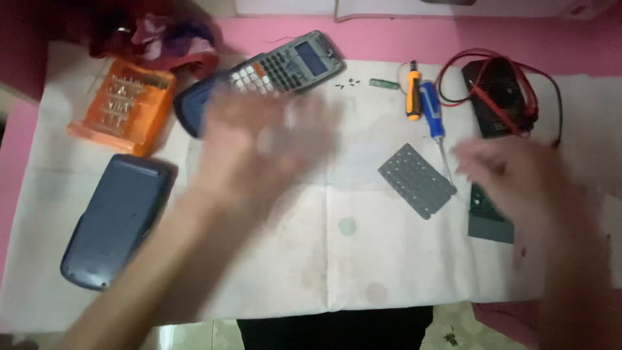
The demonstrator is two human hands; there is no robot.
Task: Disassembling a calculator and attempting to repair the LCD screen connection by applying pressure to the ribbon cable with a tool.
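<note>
Teardown looks well underway: grey rubber keypad sheet [416,180] lies out between the hands, the grey scientific calculator [288,65] just beyond the left hand [259,139]. Both left and right hand [518,178] are motion-blurred, apparently spread and empty, though I can't tell for sure; reassembly's left.

Both arms are bare from wrist to elbow, with no sleeves, watch or rings showing. The left hand [259,139] and right hand [512,172] are blurred, so nails and finer marks cannot be made out. The fingers [304,123] show only as soft streaks.
</note>
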